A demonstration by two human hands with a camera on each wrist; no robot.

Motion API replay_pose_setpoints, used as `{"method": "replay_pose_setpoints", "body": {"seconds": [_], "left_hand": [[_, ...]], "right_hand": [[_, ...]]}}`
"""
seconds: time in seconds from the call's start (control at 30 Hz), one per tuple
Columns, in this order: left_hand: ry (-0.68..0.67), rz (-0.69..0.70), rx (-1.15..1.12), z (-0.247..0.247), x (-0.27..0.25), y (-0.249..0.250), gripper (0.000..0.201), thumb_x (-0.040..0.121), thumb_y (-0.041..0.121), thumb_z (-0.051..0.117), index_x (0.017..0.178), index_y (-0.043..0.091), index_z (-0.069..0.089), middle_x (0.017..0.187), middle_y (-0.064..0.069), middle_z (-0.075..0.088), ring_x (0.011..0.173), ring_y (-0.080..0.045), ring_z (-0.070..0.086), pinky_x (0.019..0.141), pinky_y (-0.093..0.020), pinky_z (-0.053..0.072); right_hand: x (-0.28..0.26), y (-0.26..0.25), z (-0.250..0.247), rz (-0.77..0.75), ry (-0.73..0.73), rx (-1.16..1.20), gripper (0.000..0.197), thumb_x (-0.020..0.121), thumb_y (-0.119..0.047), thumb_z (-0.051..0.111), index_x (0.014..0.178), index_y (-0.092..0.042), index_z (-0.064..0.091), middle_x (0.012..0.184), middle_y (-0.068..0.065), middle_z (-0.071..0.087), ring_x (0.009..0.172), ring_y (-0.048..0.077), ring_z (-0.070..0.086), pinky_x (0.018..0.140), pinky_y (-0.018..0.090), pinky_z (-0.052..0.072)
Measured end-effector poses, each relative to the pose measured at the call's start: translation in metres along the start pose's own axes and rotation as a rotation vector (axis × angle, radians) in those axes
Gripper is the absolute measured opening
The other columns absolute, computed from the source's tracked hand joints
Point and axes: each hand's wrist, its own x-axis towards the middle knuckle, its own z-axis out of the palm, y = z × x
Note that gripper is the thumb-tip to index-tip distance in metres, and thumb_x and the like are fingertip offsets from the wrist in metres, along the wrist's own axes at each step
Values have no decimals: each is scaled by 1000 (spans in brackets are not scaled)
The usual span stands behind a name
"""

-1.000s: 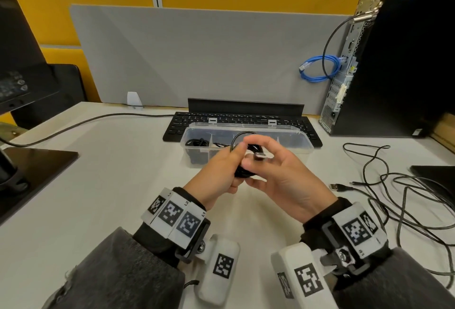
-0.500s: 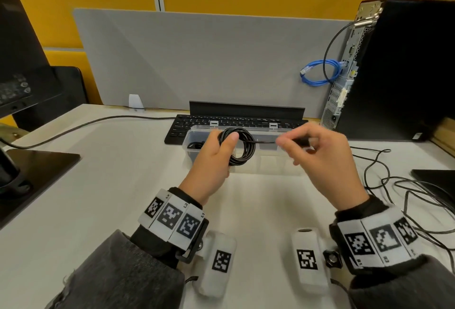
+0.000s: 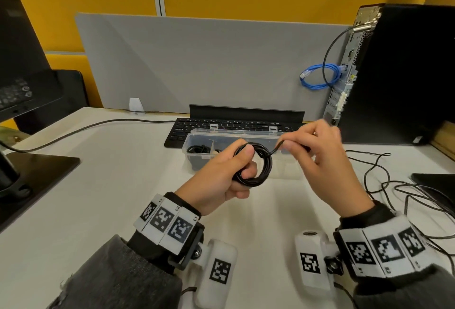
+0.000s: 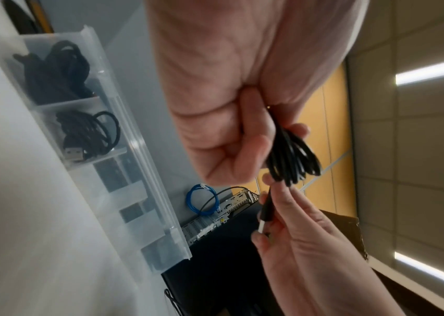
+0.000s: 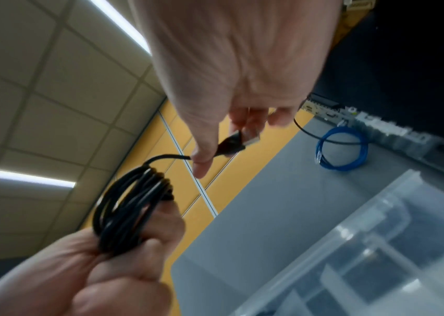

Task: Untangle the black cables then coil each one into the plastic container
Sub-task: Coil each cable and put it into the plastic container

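My left hand (image 3: 236, 170) grips a coiled black cable (image 3: 264, 166) in front of the clear plastic container (image 3: 236, 132). The same coil (image 4: 294, 158) (image 5: 131, 211) shows in both wrist views. My right hand (image 3: 290, 145) pinches the cable's free end by its USB plug (image 5: 233, 143) (image 4: 267, 210), just right of the coil. Two container compartments hold coiled black cables (image 4: 58, 70) (image 4: 88, 136). More loose black cables (image 3: 398, 190) lie tangled on the desk at the right.
A black keyboard (image 3: 197, 125) lies behind the container. A computer tower (image 3: 398, 74) with a blue cable (image 3: 320, 77) stands at the back right. A monitor base (image 3: 32, 175) is on the left. A grey divider panel (image 3: 197, 62) closes the desk's far side.
My right hand pulled the plug end out to the right, then came back closer to the coil. The coil in my left hand has risen slightly.
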Motion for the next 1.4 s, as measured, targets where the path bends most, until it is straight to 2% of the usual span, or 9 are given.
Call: {"method": "replay_pose_setpoints", "body": {"seconds": [0.17, 0.4, 0.6, 0.73, 0.8, 0.97, 1.1, 1.3, 1.4], "left_hand": [[-12, 2, -47, 4, -3, 0, 19, 92, 36, 41, 80, 25, 50, 69, 4, 49, 43, -7, 20, 50, -20, 36], [145, 32, 193, 7, 1, -6, 18, 97, 30, 38, 102, 18, 50, 78, 3, 51, 47, -5, 35, 53, -21, 35], [280, 56, 352, 3, 3, -10, 26, 97, 30, 42, 108, 9, 52, 90, -8, 54, 77, -22, 44, 57, -23, 39], [349, 97, 428, 1, 6, -9, 27, 98, 30, 41, 111, 8, 51, 86, -5, 55, 67, -14, 45, 56, -23, 38], [372, 111, 474, 0, 6, -10, 27, 98, 30, 40, 112, 9, 50, 84, -2, 54, 61, -10, 44, 54, -20, 38], [320, 179, 498, 5, 4, -10, 19, 97, 29, 40, 103, 13, 50, 81, 2, 53, 64, -7, 46, 55, -18, 40], [299, 245, 371, 7, 4, -8, 15, 97, 24, 42, 98, 13, 51, 76, 3, 53, 63, -3, 47, 52, -15, 38], [260, 93, 237, 1, 5, -8, 26, 96, 37, 41, 88, 14, 51, 68, 3, 50, 61, -10, 46, 54, -21, 37], [224, 5, 304, -3, 4, -7, 40, 79, 51, 63, 91, 15, 53, 65, 7, 51, 59, -8, 49, 58, -25, 40]], "right_hand": [[0, -11, 9, 182, -30, 536, 17, 89, -14, 58, 88, -27, 69, 75, -5, 65, 69, 10, 61, 66, 22, 52], [-5, -20, 21, 465, -23, 993, 14, 83, -15, 59, 94, -10, 67, 78, 3, 70, 71, 14, 65, 65, 24, 54], [-9, -20, 36, 632, -104, 917, 11, 87, -28, 60, 92, -20, 66, 79, 0, 68, 80, 16, 55, 69, 26, 38], [-7, -22, 24, 593, -180, 998, 19, 87, -19, 60, 106, -16, 62, 86, 7, 70, 79, 17, 61, 65, 28, 46], [-7, -27, 22, 534, -209, 962, 37, 80, -33, 64, 113, -20, 57, 95, 6, 70, 82, 16, 66, 68, 31, 52], [-8, -31, 33, 458, -21, 717, 26, 81, -28, 65, 103, -14, 62, 97, 6, 67, 81, 19, 67, 62, 29, 57], [-9, -27, 31, 469, -95, 779, 28, 85, -37, 57, 91, -12, 68, 86, 5, 69, 81, 15, 62, 63, 26, 48], [-12, -23, 30, 479, -209, 792, 25, 87, -36, 61, 87, -13, 71, 79, 0, 66, 71, 5, 50, 63, 19, 38], [-12, -23, 31, 401, -205, 630, 18, 88, -30, 59, 80, -20, 72, 72, -3, 67, 67, 6, 52, 62, 13, 39]]}}
